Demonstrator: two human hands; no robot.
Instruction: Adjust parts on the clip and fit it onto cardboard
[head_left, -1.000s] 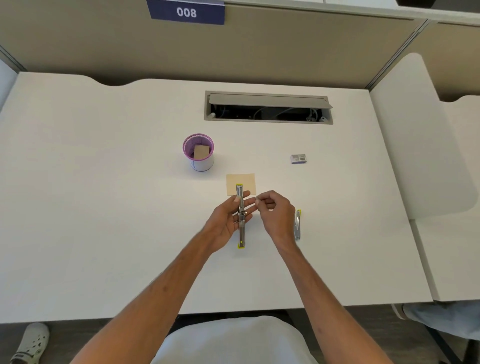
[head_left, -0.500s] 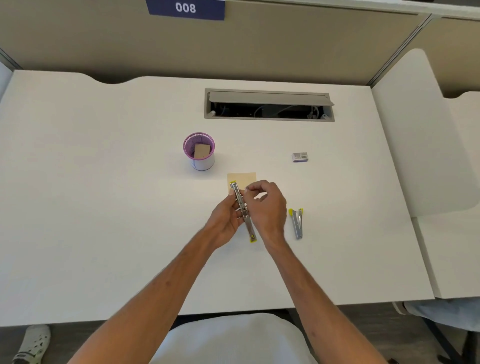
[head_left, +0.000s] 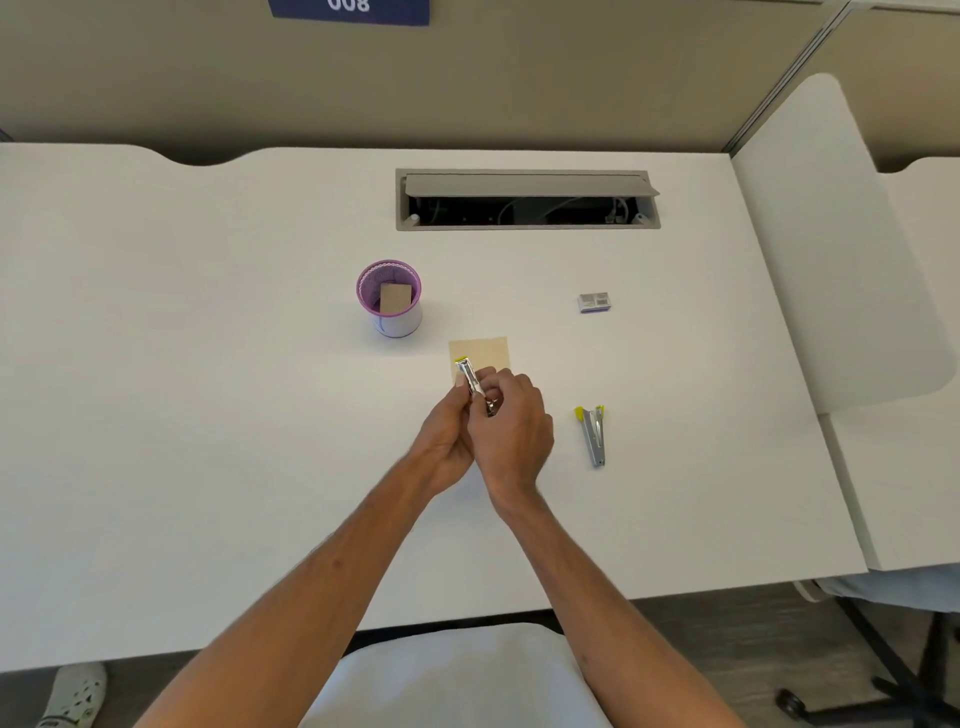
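Note:
Both hands meet over the middle of the white desk. My left hand grips a silver stapler part with a yellow tip, which juts up and away from the fingers. My right hand curls over the same part from the right and hides its lower half. Just beyond the yellow tip lies a small tan paper slip, flat on the desk. A second silver stapler piece with yellow ends lies on the desk to the right of my right hand.
A purple-rimmed mesh cup holding a tan card stands to the back left of the hands. A small staple box lies at the back right. An open cable hatch sits further back. A white side panel rises at the right edge.
The stapler part has tilted from lying straight along the desk to angled up-left, and my right hand has closed over its lower half. Both hands shifted slightly away from me.

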